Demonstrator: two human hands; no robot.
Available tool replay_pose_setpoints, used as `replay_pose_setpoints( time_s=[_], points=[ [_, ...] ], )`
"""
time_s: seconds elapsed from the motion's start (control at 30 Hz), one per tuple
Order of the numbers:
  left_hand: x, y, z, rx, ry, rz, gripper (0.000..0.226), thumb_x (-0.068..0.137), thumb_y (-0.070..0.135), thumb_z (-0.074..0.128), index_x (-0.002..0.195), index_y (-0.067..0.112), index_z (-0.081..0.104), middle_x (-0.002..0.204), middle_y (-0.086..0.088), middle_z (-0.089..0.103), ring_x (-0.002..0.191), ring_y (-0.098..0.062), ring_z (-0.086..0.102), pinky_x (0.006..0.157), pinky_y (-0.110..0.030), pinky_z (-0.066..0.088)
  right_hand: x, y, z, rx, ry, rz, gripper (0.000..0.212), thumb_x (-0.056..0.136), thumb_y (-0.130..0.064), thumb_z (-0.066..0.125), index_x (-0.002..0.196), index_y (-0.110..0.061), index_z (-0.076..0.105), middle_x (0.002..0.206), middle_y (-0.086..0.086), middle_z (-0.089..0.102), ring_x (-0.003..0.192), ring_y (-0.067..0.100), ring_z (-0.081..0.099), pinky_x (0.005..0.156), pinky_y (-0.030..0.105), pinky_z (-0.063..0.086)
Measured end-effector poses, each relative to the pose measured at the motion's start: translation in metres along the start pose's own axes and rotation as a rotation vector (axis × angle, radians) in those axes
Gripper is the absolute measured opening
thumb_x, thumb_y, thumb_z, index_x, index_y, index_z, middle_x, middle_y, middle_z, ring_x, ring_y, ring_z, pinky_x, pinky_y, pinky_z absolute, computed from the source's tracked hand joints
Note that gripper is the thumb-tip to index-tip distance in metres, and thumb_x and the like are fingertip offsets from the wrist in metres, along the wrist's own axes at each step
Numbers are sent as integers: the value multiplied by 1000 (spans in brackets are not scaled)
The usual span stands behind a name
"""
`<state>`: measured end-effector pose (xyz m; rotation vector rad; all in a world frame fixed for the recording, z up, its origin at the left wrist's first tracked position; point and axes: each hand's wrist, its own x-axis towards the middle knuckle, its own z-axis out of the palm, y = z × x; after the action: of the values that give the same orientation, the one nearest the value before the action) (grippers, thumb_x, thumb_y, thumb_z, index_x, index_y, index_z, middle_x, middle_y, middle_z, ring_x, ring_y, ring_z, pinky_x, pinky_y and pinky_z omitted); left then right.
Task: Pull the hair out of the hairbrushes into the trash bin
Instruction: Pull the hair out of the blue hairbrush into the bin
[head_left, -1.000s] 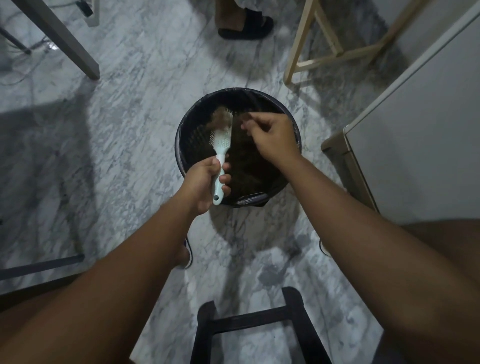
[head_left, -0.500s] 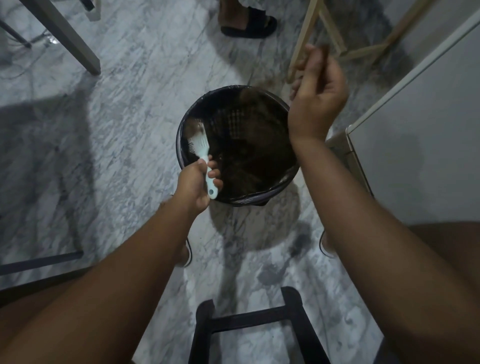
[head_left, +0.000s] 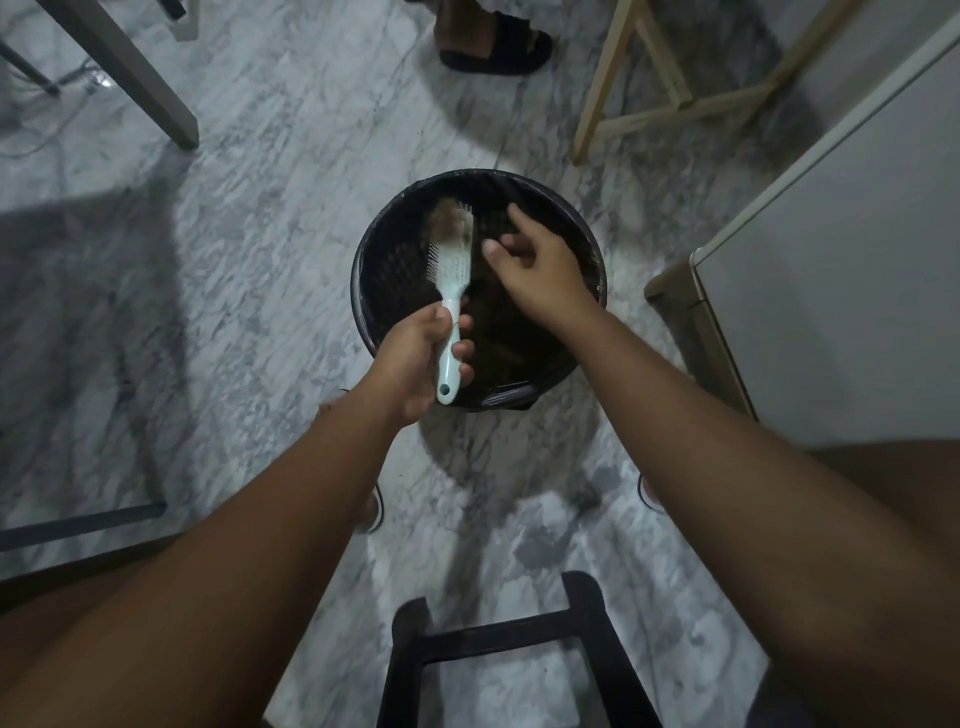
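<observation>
My left hand grips the handle of a pale mint hairbrush, held bristles up over the round black trash bin. A clump of brown hair sits tangled in the far end of the bristles. Just right of the brush head, my right hand hovers over the bin with fingers loosely spread and nothing visibly in them. Dark hair lies inside the bin under both hands.
The bin stands on a grey marble floor. A white cabinet is at the right, a wooden frame beyond the bin, another person's sandalled foot at the top, a grey table leg at upper left, a black stool near me.
My right hand, raised up and away to the right half a second ago, has come back down over the bin beside the brush head. The brush has swung back toward the bin's middle.
</observation>
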<state>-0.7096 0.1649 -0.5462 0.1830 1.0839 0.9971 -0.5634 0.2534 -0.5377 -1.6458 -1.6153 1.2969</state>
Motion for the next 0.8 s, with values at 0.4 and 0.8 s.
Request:
replay_pose_setpoints(
  time_s=[0.4, 0.8],
  points=[
    [-1, -6, 2, -29, 47, -63, 28, 99, 7, 30, 120, 9, 49, 78, 1, 48, 52, -8, 38, 43, -22, 35, 3, -4, -2, 59, 382, -308, 12, 91, -17, 68, 94, -11, 78, 89, -6, 75, 84, 1, 67, 80, 12, 52],
    [0, -1, 16, -72, 75, -9, 30, 97, 7, 33, 119, 10, 53, 76, 3, 51, 53, -7, 39, 43, -21, 35, 2, 3, -5, 216, 793, -216, 15, 100, -10, 49, 101, -1, 61, 95, 4, 62, 86, 16, 60, 75, 31, 52]
  ],
)
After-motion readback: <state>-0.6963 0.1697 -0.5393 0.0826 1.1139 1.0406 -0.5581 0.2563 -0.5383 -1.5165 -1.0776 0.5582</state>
